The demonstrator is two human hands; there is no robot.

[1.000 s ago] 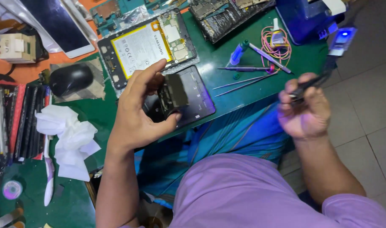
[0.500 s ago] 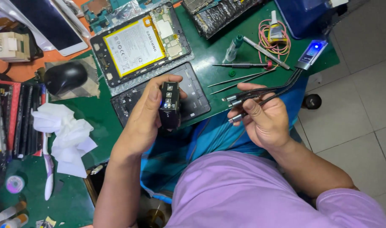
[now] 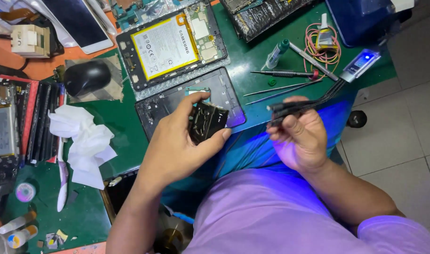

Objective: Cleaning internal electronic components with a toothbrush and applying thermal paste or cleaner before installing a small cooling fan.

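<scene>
My left hand [image 3: 179,143] grips a small black opened phone [image 3: 206,121], its inner side facing up, just over the front edge of the green mat. My right hand [image 3: 302,136] is closed around a bundle of black cable plugs [image 3: 290,107], whose braided cable runs up and right to a small tester block with a blue light [image 3: 361,63]. The plug tips point left toward the phone, a short gap apart. Behind the phone lies a dark tablet frame [image 3: 168,101], and beyond it an opened tablet with a yellow-edged battery [image 3: 165,47].
Tweezers and a screwdriver [image 3: 283,74] lie right of the frame, with a small bottle [image 3: 276,55] and coiled pink wire [image 3: 321,49]. A black mouse [image 3: 87,77], crumpled white tissue [image 3: 85,141] and a red tool tray [image 3: 29,120] sit left. A blue box [image 3: 361,19] stands far right.
My right hand has come in from the right with the cable plugs, close to the phone. My left hand lifted the phone off the dark frame and turned it inner side up.
</scene>
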